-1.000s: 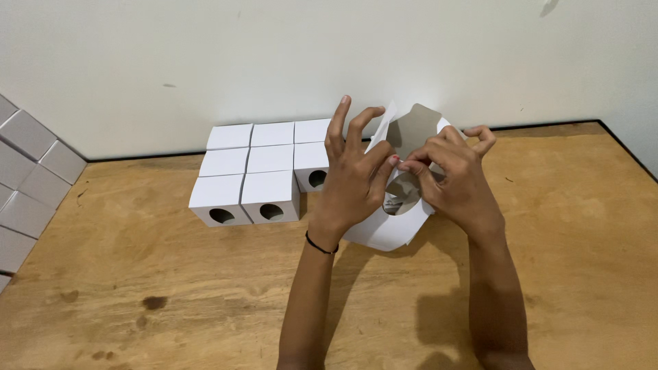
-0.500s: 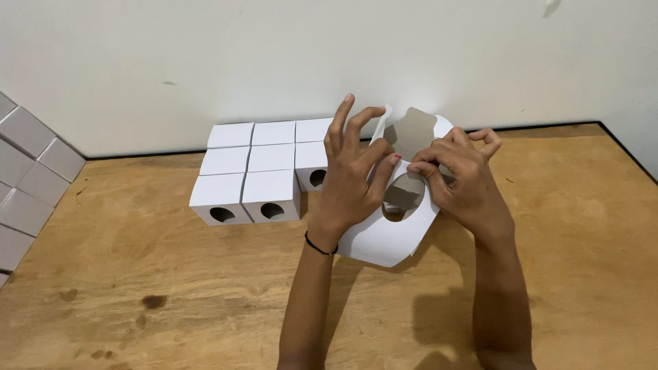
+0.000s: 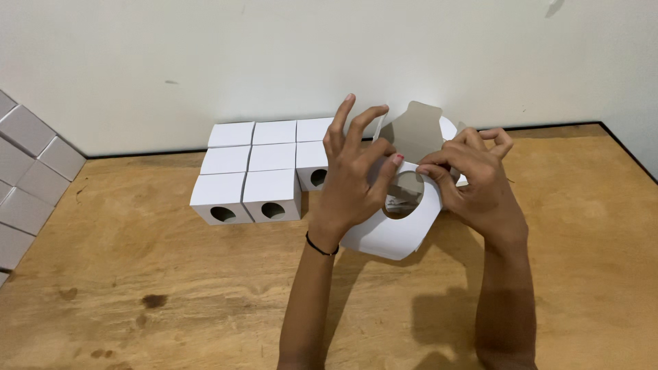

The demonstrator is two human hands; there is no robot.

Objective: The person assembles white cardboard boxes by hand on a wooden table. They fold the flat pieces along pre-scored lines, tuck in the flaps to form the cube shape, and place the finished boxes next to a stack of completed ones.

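Observation:
Both of my hands hold a white cardboard box blank point(image 3: 394, 236) above the wooden table point(image 3: 137, 294). The blank has a round hole in its front panel and a grey inner flap standing up at the top. My left hand point(image 3: 353, 181) grips its left side, thumb and fingers spread over the panel. My right hand point(image 3: 476, 181) pinches the right edge near the hole. To the left stands a block of several folded white boxes point(image 3: 257, 168), the front ones showing round holes.
A pale wall point(image 3: 274, 62) rises behind the table's back edge. Grey square tiles point(image 3: 24, 178) line the far left. A black band circles my left wrist point(image 3: 321, 245). Dark stains mark the wood at the lower left.
The box blank has shifted slightly lower and nearer between my hands, and its top flap stands more upright. The folded boxes have not moved.

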